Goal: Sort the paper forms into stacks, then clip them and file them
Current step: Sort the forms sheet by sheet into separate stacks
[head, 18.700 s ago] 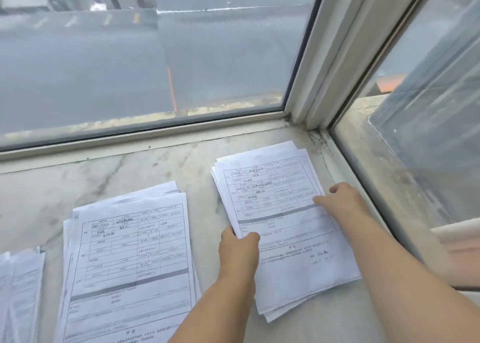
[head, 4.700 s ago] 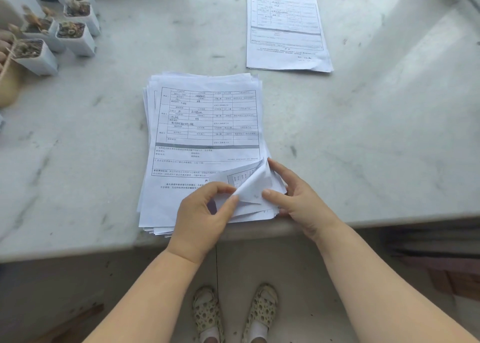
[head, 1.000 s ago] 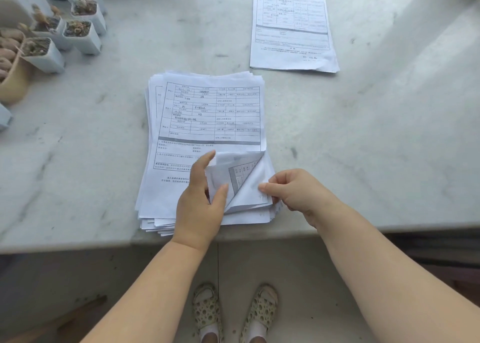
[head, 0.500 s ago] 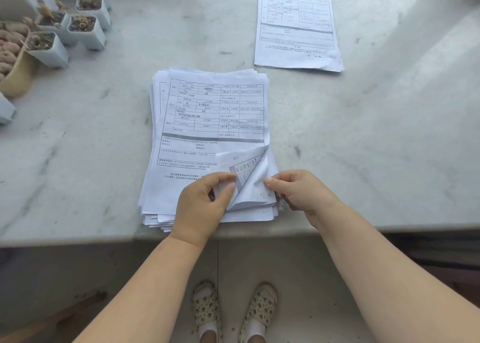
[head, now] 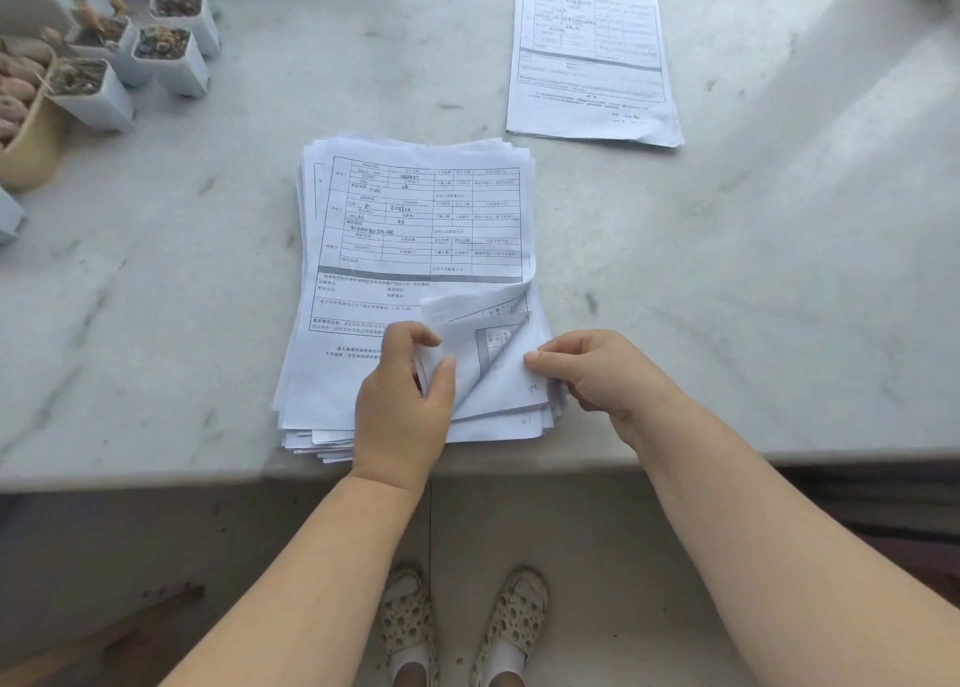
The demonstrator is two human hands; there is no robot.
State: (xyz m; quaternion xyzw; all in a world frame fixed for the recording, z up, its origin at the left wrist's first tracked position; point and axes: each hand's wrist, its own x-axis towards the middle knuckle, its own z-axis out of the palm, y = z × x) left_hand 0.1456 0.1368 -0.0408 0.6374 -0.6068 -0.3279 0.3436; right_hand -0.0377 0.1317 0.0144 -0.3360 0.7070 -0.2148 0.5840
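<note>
A thick stack of printed paper forms [head: 415,249] lies on the marble ledge [head: 727,270], its near edge at the ledge's front. My left hand [head: 402,395] rests on the stack's lower part and pinches the folded-up bottom right corners of the top sheets. My right hand [head: 597,369] touches the lifted corner with its fingertips from the right. A thin second pile of forms [head: 592,62] lies flat at the back right, apart from both hands.
Several small white pots with cacti [head: 156,47] and a beige pot [head: 31,140] stand at the back left. The ledge's front edge [head: 675,457] runs just below the stack. Below it I see the floor and my feet in sandals [head: 462,629].
The lifted bottom right corners have been thumbed further, with another sheet curled up under my left thumb. My right fingertips stay at the corner. The view shifted slightly.
</note>
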